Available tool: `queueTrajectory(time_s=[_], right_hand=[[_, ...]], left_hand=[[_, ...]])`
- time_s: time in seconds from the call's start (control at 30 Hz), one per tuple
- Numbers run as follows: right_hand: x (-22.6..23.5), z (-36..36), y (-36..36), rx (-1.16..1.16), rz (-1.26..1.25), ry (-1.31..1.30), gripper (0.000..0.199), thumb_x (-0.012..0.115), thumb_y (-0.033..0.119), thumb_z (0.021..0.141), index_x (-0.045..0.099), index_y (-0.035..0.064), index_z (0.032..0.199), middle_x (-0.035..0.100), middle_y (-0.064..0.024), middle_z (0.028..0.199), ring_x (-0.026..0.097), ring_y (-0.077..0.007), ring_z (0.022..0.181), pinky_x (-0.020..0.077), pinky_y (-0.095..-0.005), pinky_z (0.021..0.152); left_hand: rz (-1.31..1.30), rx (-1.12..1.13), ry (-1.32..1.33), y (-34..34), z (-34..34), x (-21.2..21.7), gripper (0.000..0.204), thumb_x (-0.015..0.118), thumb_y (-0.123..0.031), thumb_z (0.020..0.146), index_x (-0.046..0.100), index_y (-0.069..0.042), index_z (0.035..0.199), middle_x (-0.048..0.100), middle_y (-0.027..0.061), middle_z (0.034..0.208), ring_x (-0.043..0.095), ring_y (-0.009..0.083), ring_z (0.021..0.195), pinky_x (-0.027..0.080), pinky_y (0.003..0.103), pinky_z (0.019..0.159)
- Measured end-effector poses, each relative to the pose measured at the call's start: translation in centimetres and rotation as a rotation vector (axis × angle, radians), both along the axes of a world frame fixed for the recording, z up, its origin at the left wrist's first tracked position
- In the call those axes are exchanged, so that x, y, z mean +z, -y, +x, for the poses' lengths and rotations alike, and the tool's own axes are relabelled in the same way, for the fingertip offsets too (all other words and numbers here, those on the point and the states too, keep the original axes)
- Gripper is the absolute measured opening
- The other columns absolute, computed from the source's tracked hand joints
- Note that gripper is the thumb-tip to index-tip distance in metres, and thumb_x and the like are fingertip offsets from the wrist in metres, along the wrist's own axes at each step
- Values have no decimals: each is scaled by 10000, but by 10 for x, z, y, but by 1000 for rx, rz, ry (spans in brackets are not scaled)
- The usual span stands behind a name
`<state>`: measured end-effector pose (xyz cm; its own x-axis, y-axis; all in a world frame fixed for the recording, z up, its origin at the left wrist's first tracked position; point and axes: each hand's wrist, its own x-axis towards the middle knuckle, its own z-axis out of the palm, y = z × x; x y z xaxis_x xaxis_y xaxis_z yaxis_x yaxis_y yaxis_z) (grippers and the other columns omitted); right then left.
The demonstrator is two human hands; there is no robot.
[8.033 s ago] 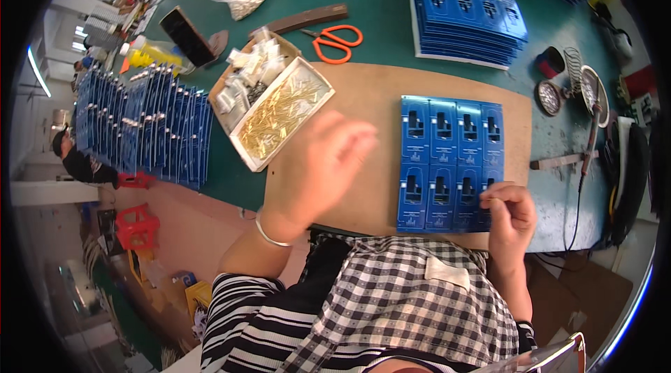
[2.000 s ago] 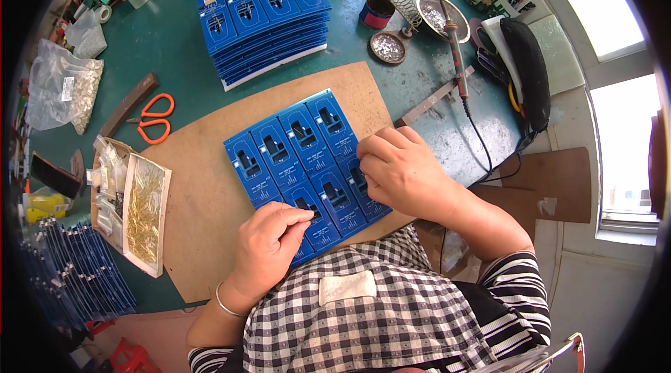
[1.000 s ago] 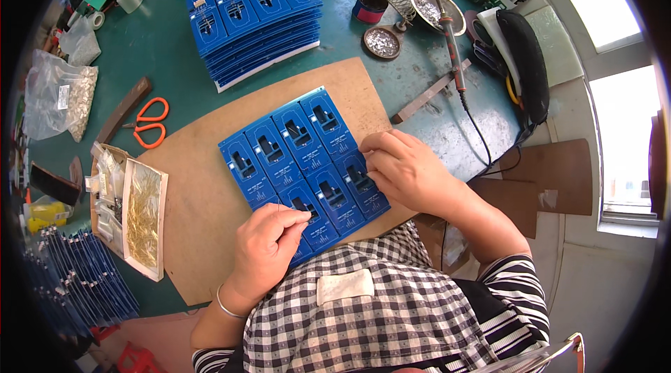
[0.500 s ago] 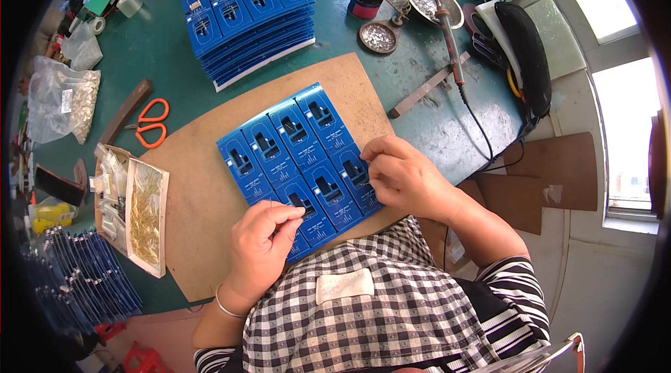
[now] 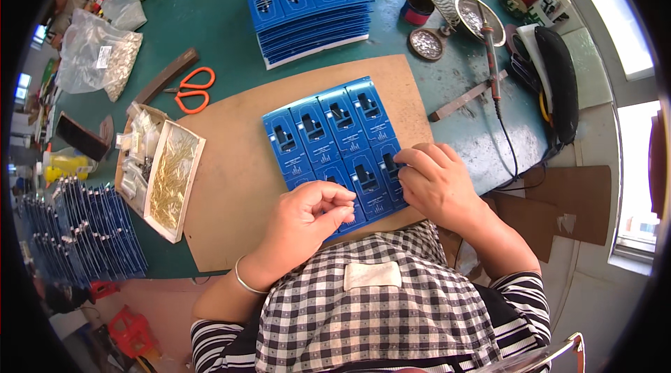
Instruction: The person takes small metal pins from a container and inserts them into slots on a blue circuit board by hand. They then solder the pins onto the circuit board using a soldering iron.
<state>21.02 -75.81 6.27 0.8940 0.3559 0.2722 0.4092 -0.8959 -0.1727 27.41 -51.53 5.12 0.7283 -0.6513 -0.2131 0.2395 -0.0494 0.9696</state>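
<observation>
A blue circuit board panel [image 5: 327, 158] with two rows of dark cutouts lies on a brown board [image 5: 231, 184] in front of me. My left hand [image 5: 304, 218] hovers over the panel's near left part, thumb and fingers drawn together. Whatever is in that pinch is too small to make out. At the panel's right edge is my right hand [image 5: 439, 185], its fingers curled and closed by a cutout; their tips are partly hidden, and I cannot tell what they hold. Thin gold-coloured pins [image 5: 173, 176] fill a shallow box [image 5: 183, 216] to the left.
A tall stack of blue panels [image 5: 314, 23] stands at the back. Orange-handled scissors [image 5: 194, 91] lie left of it. More blue boards [image 5: 84, 233] stand at far left. A soldering iron [image 5: 491, 58] rests on a metal dish [image 5: 470, 13] at back right, its cord trailing down.
The whole scene has shifted to the right in the picture. My left hand has moved slightly rightward over the panel, while the right hand stays by its right edge.
</observation>
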Motion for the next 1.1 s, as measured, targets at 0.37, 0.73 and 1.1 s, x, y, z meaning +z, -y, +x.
queueTrajectory(time_s=[0.37, 0.73, 1.1], right_hand=[[-2, -7, -4, -131, 14, 72, 208, 709, 122, 696, 638, 82, 888, 618, -29, 1053, 585, -208, 904, 448, -370, 793], [-18, -10, -58, -42, 625, 153, 348, 815, 133, 631, 641, 103, 930, 645, -27, 992, 582, -215, 882, 392, -366, 789], [-18, -15, -57, -186, 950, -48, 154, 671, 1, 714, 610, 78, 834, 639, -52, 961, 575, -236, 900, 405, -371, 817]], left_hand=[[24, -54, 14, 1, -1, 0, 120, 613, 40, 899, 606, 26, 1018, 651, 92, 949, 676, 152, 851, 557, 265, 767], [-228, 27, -482, 6, -2, -1, 94, 630, -85, 932, 633, -12, 990, 658, 55, 866, 602, 66, 700, 409, 161, 540], [-95, -40, -231, 9, -7, 2, 75, 661, -77, 909, 649, -17, 952, 627, 22, 843, 547, 48, 634, 428, 173, 531]])
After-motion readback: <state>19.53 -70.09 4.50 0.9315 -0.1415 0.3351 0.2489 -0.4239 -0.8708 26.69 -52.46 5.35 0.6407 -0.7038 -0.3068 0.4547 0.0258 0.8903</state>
